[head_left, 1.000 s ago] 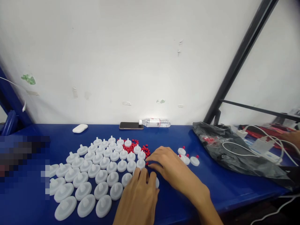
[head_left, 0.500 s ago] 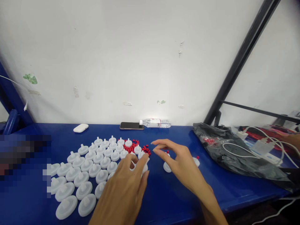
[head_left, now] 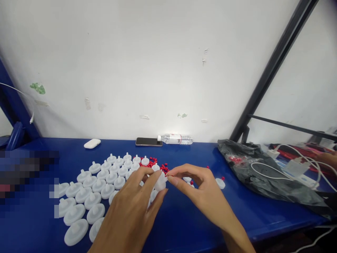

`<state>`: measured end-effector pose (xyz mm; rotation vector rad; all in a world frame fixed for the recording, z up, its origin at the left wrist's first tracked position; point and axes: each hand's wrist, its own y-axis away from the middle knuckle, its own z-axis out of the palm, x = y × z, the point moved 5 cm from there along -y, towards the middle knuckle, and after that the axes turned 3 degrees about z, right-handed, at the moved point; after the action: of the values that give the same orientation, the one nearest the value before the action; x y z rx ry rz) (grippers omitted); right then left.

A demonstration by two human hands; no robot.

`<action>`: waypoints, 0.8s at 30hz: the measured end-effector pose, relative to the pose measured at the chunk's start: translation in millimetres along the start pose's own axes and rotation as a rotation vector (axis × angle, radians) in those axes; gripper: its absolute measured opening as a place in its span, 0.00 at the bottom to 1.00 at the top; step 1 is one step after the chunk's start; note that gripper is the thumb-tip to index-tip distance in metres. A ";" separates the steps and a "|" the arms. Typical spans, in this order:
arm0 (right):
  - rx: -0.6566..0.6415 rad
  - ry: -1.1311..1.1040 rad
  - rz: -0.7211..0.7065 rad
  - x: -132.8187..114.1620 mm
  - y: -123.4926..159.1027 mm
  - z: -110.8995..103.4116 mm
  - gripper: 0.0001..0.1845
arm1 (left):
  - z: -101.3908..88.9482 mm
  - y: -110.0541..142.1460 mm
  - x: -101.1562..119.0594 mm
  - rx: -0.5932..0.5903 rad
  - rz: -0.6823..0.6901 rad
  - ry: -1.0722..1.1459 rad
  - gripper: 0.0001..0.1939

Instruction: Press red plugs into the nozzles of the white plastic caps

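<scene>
My left hand (head_left: 137,200) is closed on a white disc filter (head_left: 160,182), gripping it between thumb and fingers with its nozzle turned to the right. At that nozzle, my right hand (head_left: 202,188) pinches a small red cap, mostly hidden by the fingertips. Many white disc filters (head_left: 96,213) lie to the left with nozzles up, some covered by my left hand. Loose red caps (head_left: 165,167) are heaped just beyond my hands. To the right stands a filter (head_left: 220,183) with a red cap on its nozzle; others like it are partly behind my right hand.
A phone (head_left: 149,142) and a water bottle (head_left: 181,139) lie by the wall, with a white earbud case (head_left: 92,143) farther left. A dark plastic bag (head_left: 244,175), white cables and chargers (head_left: 297,168) occupy the right side. Another person's hand (head_left: 328,158) shows at the far right.
My right hand has come left, its fingertips closing at the nozzle of the filter in my left hand. The left hand has tilted that filter toward the right and raised it slightly.
</scene>
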<state>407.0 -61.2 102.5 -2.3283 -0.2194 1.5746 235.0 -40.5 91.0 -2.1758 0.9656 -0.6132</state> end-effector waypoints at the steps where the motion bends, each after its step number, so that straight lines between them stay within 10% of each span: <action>1: -0.023 -0.046 0.013 0.3 -0.2 0.2 0.05 | -1.8 -0.3 0.7 0.011 0.007 0.001 0.14; 12: -0.366 -0.835 0.190 3.3 4.6 22.9 0.25 | -21.9 -7.6 17.5 0.104 0.242 0.018 0.16; 24: -0.229 -0.484 0.217 7.3 2.0 12.3 0.14 | -17.2 -9.3 11.6 0.090 0.162 0.031 0.12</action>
<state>398.3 -58.7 91.3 -2.1455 -0.2768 2.3209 235.5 -51.5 110.9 -1.9919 1.0970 -0.6024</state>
